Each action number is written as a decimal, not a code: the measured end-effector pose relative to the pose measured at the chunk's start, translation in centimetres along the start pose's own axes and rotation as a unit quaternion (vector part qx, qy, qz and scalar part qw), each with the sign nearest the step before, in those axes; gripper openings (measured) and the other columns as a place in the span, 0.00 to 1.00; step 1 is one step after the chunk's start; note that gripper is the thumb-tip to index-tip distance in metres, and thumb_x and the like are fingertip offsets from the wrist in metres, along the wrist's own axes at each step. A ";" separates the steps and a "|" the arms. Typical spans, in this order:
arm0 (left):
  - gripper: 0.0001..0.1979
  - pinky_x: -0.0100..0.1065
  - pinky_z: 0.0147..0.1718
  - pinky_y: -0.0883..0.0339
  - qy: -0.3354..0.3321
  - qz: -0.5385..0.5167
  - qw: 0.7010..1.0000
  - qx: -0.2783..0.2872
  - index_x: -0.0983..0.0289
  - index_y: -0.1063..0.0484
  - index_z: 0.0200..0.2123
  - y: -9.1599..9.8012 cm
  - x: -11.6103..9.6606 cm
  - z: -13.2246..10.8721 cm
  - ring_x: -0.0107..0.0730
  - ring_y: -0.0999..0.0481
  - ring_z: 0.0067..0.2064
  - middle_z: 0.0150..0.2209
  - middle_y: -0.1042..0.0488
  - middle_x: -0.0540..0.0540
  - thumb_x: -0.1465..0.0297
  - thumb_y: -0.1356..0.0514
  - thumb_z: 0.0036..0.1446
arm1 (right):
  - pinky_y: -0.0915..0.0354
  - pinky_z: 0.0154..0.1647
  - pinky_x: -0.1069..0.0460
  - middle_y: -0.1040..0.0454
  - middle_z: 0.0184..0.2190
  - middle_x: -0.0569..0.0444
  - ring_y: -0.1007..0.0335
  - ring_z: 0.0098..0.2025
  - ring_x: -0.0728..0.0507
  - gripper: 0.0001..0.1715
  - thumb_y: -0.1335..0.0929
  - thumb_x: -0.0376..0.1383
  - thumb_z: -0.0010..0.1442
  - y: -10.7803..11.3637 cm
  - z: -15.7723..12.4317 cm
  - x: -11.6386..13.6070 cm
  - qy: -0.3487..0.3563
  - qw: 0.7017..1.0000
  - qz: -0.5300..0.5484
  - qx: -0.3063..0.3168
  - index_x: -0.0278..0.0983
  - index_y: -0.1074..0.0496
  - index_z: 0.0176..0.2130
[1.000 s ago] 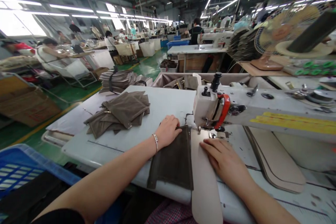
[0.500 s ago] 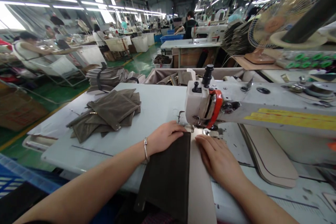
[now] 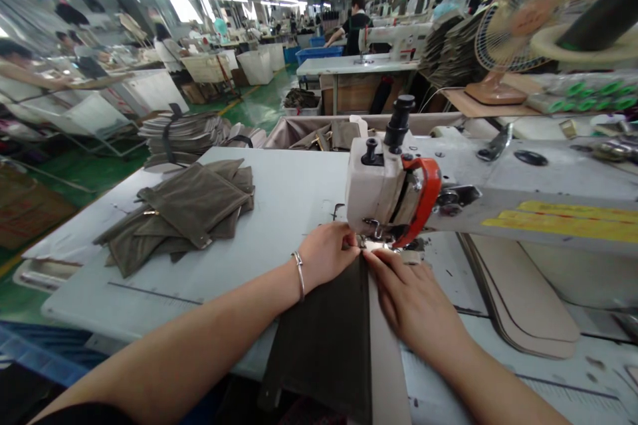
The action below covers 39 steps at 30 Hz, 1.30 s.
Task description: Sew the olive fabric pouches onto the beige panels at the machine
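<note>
A dark brown-grey fabric panel [image 3: 323,352] lies along a pale beige panel [image 3: 387,358], their far ends close to the needle of the sewing machine [image 3: 379,192]. My left hand [image 3: 326,254], with a bracelet at the wrist, pinches the dark panel's far edge just in front of the presser foot. Fingers stretched forward, my right hand [image 3: 413,289] rests over the beige panel, its fingertips by the seam edge. The two hands' fingertips almost meet there. What lies under the right palm is hidden.
To the left lies a pile of dark fabric pieces [image 3: 189,206], with a strapped stack [image 3: 184,136] behind it. Rounded beige panels [image 3: 528,305] sit under the machine arm. A fabric-lined bin [image 3: 299,133] stands beyond the table; a fan [image 3: 523,20] is at right.
My left hand has drawn its fingers into a pinch at the dark panel's far edge. The right fingertips have come nearer to it. The view has shifted slightly.
</note>
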State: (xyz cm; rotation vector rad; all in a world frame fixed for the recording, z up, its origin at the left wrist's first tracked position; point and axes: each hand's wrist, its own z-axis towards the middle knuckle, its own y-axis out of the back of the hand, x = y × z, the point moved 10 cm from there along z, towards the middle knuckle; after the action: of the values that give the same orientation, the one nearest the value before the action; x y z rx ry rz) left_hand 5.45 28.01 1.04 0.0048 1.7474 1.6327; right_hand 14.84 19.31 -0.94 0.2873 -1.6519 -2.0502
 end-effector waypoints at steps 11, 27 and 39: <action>0.03 0.32 0.32 0.36 -0.012 0.024 0.999 -0.024 0.64 0.29 0.31 -0.1 -0.1 0.5 0.34 0.27 0.33 0.32 0.25 0.53 0.71 0.41 0.55 | 0.41 0.50 0.40 0.41 0.61 0.46 0.41 0.54 0.33 0.32 0.40 0.32 0.65 0.1 0.0 -0.2 -0.002 1.000 -0.004 0.000 0.35 0.48 0.66; 0.28 0.47 0.64 0.51 -0.185 0.107 0.974 0.070 0.66 0.43 0.60 -1.1 -3.5 -6.0 0.44 0.47 0.66 0.64 0.44 0.63 0.57 0.43 0.61 | 0.42 0.53 0.40 0.34 0.54 0.46 0.39 0.53 0.35 0.25 0.37 0.33 0.64 1.2 -0.1 0.1 0.013 0.999 0.031 -0.029 0.37 0.37 0.59; 0.16 0.42 0.60 0.42 -0.173 0.129 0.975 0.052 0.66 0.35 0.52 -1.3 -3.7 -4.7 0.42 0.37 0.59 0.57 0.35 0.60 0.66 0.44 0.63 | 0.41 0.52 0.40 0.34 0.54 0.46 0.39 0.52 0.36 0.24 0.38 0.34 0.65 1.1 -0.3 0.5 0.016 0.999 0.018 -0.036 0.37 0.38 0.60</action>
State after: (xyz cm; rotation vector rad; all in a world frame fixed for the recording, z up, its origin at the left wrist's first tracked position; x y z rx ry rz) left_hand 6.39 22.04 1.41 0.5547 1.6065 1.6017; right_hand 14.81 18.68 0.15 0.2640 -1.5497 -2.0620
